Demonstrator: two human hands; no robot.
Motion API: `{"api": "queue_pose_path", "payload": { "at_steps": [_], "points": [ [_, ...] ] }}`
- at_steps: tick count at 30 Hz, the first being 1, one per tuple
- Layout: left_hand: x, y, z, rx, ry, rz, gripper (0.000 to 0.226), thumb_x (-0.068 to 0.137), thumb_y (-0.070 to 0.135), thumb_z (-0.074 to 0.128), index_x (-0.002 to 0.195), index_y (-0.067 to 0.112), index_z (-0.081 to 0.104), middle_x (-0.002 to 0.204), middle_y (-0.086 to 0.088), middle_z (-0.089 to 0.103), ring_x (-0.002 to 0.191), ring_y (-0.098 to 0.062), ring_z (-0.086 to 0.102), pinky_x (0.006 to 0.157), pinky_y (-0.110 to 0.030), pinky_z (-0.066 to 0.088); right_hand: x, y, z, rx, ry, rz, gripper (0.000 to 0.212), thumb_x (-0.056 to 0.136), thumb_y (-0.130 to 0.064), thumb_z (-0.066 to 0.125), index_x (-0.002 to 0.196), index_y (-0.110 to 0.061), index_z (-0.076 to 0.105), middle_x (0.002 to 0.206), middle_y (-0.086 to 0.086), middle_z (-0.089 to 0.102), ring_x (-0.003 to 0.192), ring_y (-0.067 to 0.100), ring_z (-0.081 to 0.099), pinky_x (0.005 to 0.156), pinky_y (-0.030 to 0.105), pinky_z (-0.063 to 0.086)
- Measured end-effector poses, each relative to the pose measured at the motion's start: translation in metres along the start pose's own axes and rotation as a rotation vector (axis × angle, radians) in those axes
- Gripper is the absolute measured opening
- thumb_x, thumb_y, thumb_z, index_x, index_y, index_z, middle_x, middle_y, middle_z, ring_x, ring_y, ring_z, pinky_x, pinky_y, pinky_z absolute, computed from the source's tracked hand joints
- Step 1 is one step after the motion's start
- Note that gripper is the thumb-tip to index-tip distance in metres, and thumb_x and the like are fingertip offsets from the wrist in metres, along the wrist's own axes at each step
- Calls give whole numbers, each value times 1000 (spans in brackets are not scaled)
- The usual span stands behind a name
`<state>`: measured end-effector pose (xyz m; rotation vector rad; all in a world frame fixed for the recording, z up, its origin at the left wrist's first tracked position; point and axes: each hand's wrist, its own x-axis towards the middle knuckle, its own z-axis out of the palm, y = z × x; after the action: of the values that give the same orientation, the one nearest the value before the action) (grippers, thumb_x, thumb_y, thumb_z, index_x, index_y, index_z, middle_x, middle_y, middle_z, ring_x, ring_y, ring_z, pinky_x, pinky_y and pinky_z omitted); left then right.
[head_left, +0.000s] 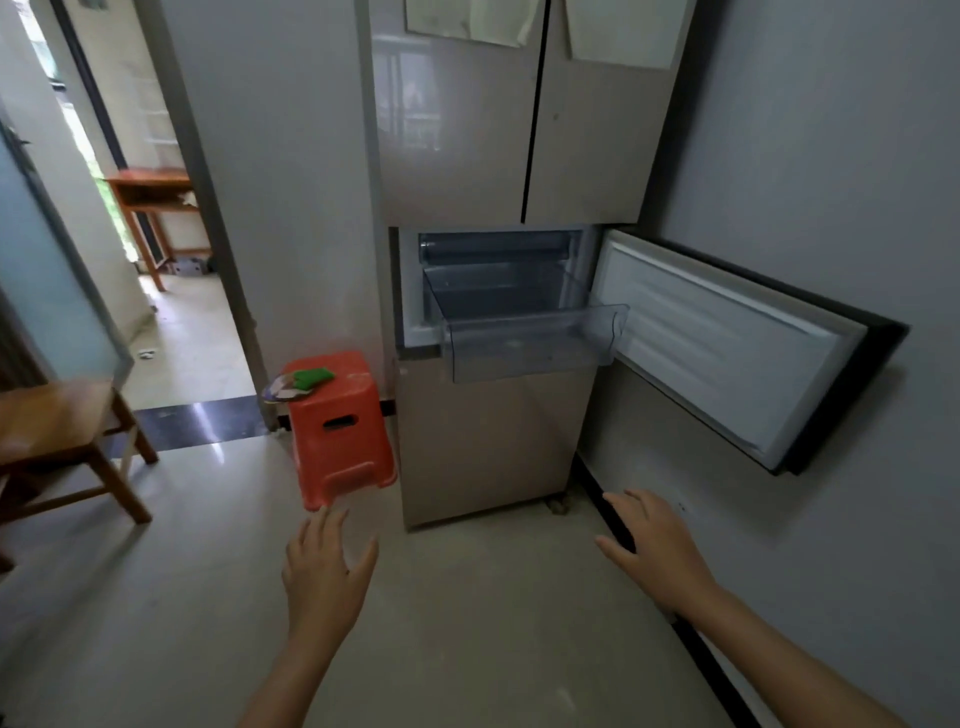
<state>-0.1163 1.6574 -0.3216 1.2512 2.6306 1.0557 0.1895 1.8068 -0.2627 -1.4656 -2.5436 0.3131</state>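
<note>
two hands are hovering empty: left hand (324, 566) at 7 o'clock, right hand (652, 545) at 5 o'clock, fingers spread, touching nothing. clear drawer (530, 343) is sitting pulled out of the fridge (467, 156) at 12 o'clock, its door (727, 338) hanging open at 2 o'clock. judged: gripping the drawer is remaining.

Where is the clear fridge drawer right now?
Head view, centre: the clear drawer juts out of the open middle compartment of the refrigerator, just left of the swung-open door and up right of the orange stool.
</note>
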Motion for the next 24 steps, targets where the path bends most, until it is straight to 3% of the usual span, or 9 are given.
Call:
{"api": "queue_pose_path", "payload": {
  "at_steps": [4, 8, 12, 17, 22, 24],
  "points": [
    [64, 26, 41, -27, -19, 20, 60, 73, 41, 49, 116, 0, 58, 125, -23, 54, 115, -45, 46, 92, -56, 38, 71, 15, -13, -41, 0, 11, 58, 91, -43, 49, 140, -19, 32, 147, 7, 29, 135, 20, 27, 109, 31, 23],
    [112, 55, 73, -9, -55, 113, 68, 74, 51, 35, 113, 1, 60, 122, -21, 57, 114, -43, 48, 87, -57, 43, 119, 24, -13, -4, 5, 60, 57, 91, -44, 49, 140, -20, 32, 148, 6, 28, 137, 20, 25, 110, 31, 21],
    [139, 63, 108, 55, -97, 195, 60, 74, 46, 39, 108, 2, 62, 118, -21, 60, 112, -35, 44, 77, -56, 48, 150, 38, 2, -66, -42, 63, 58, 93, -46, 44, 143, -21, 27, 150, 5, 24, 138, 18, 22, 111, 28, 18],
    [155, 70, 139, 105, -180, 217, 62, 73, 47, 39, 114, 5, 60, 123, -20, 57, 109, -44, 52, 73, -55, 50, 188, 56, 12, -32, -63, 73, 59, 93, -46, 43, 144, -24, 21, 152, 5, 18, 139, 18, 18, 112, 28, 14],
    [181, 91, 166, 145, -117, 280, 55, 79, 48, 37, 119, 11, 48, 126, -22, 54, 116, -34, 36, 76, -56, 49, 236, 76, 21, -15, -97, 17, 63, 94, -47, 40, 146, -28, 12, 155, 4, 8, 142, 17, 10, 113, 29, 10],
    [197, 101, 179, 166, -79, 284, 57, 90, 53, 24, 118, 10, 47, 125, -23, 54, 117, -35, 35, 80, -56, 48, 261, 86, 23, 1, -93, -4, 64, 94, -47, 40, 146, -27, 8, 156, 5, 5, 142, 18, 7, 113, 29, 9]
  ]
}}
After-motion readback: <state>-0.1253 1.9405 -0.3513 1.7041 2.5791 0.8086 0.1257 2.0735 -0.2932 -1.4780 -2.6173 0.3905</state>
